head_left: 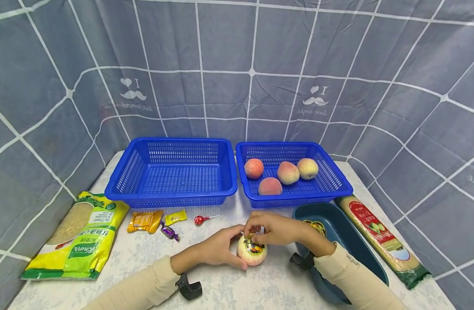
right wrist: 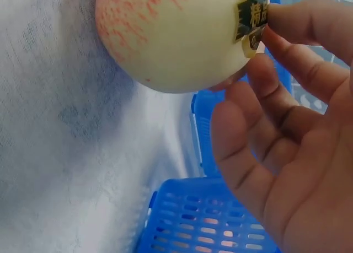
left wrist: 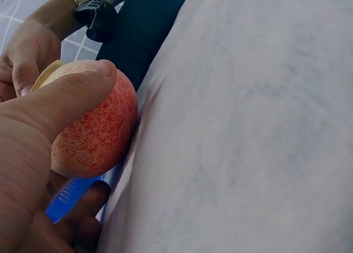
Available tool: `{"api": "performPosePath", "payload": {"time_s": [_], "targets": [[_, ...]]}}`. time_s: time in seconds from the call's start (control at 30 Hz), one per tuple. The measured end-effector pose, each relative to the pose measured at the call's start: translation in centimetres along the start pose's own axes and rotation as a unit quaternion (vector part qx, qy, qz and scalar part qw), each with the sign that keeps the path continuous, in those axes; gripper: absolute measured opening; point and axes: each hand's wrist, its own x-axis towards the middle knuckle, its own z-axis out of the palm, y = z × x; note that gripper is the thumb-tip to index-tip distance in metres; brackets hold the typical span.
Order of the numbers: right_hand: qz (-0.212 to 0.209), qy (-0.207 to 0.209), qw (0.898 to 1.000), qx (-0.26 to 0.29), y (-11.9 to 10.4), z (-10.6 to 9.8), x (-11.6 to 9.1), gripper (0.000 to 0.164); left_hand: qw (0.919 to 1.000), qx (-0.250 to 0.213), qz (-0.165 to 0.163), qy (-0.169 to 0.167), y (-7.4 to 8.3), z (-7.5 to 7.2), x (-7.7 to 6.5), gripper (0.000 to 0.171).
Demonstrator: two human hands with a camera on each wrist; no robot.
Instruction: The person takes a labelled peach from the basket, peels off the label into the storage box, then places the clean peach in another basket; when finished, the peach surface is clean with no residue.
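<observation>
Near the front middle of the table, my left hand (head_left: pixel 217 247) holds a pale peach (head_left: pixel 251 259) blushed with red. Its thumb lies across the fruit in the left wrist view, over the red-speckled side (left wrist: pixel 99 137). A round black-and-gold sticker (head_left: pixel 255 247) is on top of the peach. My right hand (head_left: pixel 277 229) has its fingers bent over that sticker and pinches its edge between thumb and finger. The right wrist view shows the fingertips right at the sticker (right wrist: pixel 252 19), with part of it curving off the skin.
Behind stand a large blue basket (head_left: pixel 171 202) and a smaller one (head_left: pixel 299 200) holding several peaches. A dark teal tray (head_left: pixel 353 241) with similar stickers (head_left: pixel 317 226) sits under my right forearm. Noodles (head_left: pixel 380 232), a yellow Knorr bag (head_left: pixel 82 241), wrapped sweets (head_left: pixel 145 221) and a lollipop (head_left: pixel 199 220) lie around.
</observation>
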Motion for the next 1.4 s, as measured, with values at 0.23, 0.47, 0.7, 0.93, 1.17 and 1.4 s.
{"api": "performPosePath", "payload": {"time_s": [0.23,0.47,0.7,0.93,1.17,1.4], "targets": [[0.003,0.018,1.0,0.003,-0.3,-0.1,0.0,0.01,1.0,0.002,0.005,-0.003,0.1,-0.1,0.1,0.077],[-0.009,0.044,0.999,-0.01,-1.4,-1.6,-1.2,0.01,0.9999,-0.006,0.011,0.008,-0.3,0.1,0.1,0.077],[0.018,0.102,0.994,0.027,-1.9,-6.1,-6.6,0.007,0.9996,-0.023,-0.006,0.019,-0.4,0.1,0.1,0.077],[0.144,0.09,0.985,0.011,0.5,-8.0,-13.2,0.008,0.9996,-0.015,-0.012,0.021,-0.3,-0.1,0.0,0.077],[0.203,0.053,0.977,0.027,4.3,-6.7,-14.1,0.01,0.9993,-0.022,-0.015,0.025,-0.1,-0.5,-0.1,0.076],[0.239,0.038,0.97,-0.022,5.6,-5.6,-13.6,0.015,0.9994,-0.027,-0.014,0.017,-0.3,-0.1,0.0,0.076]]}}
